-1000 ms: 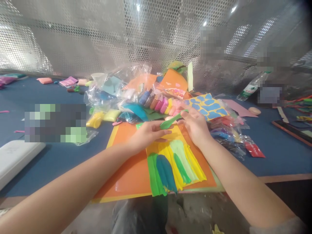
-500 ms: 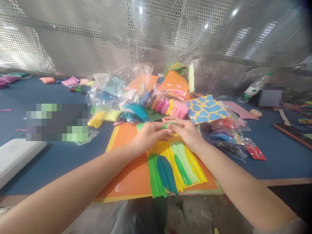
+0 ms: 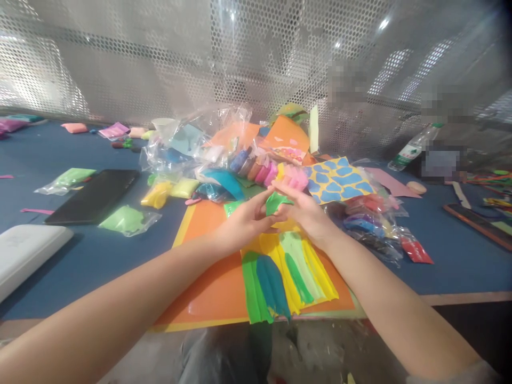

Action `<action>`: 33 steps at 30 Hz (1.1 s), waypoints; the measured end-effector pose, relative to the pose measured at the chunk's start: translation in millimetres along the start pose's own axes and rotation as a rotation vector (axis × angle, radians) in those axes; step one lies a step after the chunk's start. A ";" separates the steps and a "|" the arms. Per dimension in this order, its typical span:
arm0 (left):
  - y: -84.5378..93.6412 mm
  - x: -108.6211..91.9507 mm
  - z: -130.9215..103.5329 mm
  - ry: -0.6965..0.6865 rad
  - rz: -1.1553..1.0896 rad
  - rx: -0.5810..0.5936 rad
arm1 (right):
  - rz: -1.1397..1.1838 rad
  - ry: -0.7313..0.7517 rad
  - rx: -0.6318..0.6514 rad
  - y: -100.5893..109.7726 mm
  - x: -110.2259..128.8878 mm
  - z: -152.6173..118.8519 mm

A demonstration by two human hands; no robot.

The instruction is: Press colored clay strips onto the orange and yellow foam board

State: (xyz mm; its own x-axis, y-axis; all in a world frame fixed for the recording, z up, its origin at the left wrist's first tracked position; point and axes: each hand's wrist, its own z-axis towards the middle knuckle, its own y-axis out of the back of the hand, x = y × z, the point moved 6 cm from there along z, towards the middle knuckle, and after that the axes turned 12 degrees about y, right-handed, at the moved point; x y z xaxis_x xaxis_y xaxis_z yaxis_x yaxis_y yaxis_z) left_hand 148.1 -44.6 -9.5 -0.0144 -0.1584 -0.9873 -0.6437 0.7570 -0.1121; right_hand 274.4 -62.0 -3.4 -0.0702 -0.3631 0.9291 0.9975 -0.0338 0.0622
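Both hands meet over the top of an orange sheet with a yellow border. Between the fingers of my left hand and my right hand is a thin piece of green clay, pinched from both sides. Just below the hands lies a yellow clay panel with green, teal and pale green strips, on the orange sheet. Part of its upper end is hidden by the fingers. A bit of green in plastic shows beside my left hand.
Beyond the sheet are bagged clay, a blue-patterned yellow card and a red packet. On the left lie a black tablet-like slab and a white case. A bottle leans at the right back.
The green clay now shows a broader face between the fingers, where it looked like a thin strip before. The fingers have shifted slightly around it, and the view has moved a little.
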 end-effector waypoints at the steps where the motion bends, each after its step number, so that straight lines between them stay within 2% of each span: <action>1: 1.2 1.1 0.3 -0.012 0.006 -0.016 | -0.029 -0.021 -0.009 -0.6 -2.2 -0.5; 4: 4.0 4.7 0.7 -0.030 0.057 -0.047 | -0.078 -0.062 -0.041 -0.2 -6.5 -1.3; 6: 3.8 6.0 0.9 -0.027 0.064 -0.032 | -0.116 -0.016 -0.027 -0.7 -2.7 -1.3; 8: 2.7 6.3 1.2 -0.007 -0.023 0.009 | -0.204 0.133 -0.053 1.7 9.0 -1.6; 11: -1.6 4.6 1.2 0.046 -0.274 0.104 | -0.478 0.443 -0.098 2.9 30.6 -6.9; 14: -5.9 0.4 0.3 0.054 -0.391 0.156 | -0.756 0.606 -0.001 -6.4 36.4 -11.3; 18: -3.9 2.4 1.6 0.061 -0.322 0.110 | -0.861 0.648 0.090 -14.0 35.4 -12.0; 21: 1.9 7.3 3.2 0.089 -0.298 0.037 | -0.844 0.633 0.175 -19.2 36.6 -12.5; 23: 2.3 8.1 2.5 0.114 -0.312 0.030 | -0.803 0.632 0.229 -21.8 38.0 -13.4; 25: -2.5 6.0 0.0 0.154 -0.409 0.101 | -0.795 0.662 0.227 -21.1 40.5 -14.4; 28: -7.6 -3.5 -5.7 0.177 -0.629 0.193 | -0.951 0.750 0.186 -20.6 43.8 -17.2; 30: -4.4 -11.0 -8.7 0.146 -0.699 0.164 | -1.096 0.787 0.209 -25.8 43.4 -20.0; 33: 0.6 -18.1 -11.7 0.088 -0.691 0.101 | -1.187 0.789 0.329 -39.9 40.5 -24.9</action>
State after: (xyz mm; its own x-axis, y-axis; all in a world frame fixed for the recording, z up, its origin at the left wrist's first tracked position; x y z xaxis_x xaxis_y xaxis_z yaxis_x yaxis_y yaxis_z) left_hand 139.0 -48.6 9.6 0.3078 -0.6717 -0.6738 -0.4532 0.5192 -0.7246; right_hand 231.5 -98.5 22.7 -0.7135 -0.6832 -0.1557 0.3010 -0.4995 0.8123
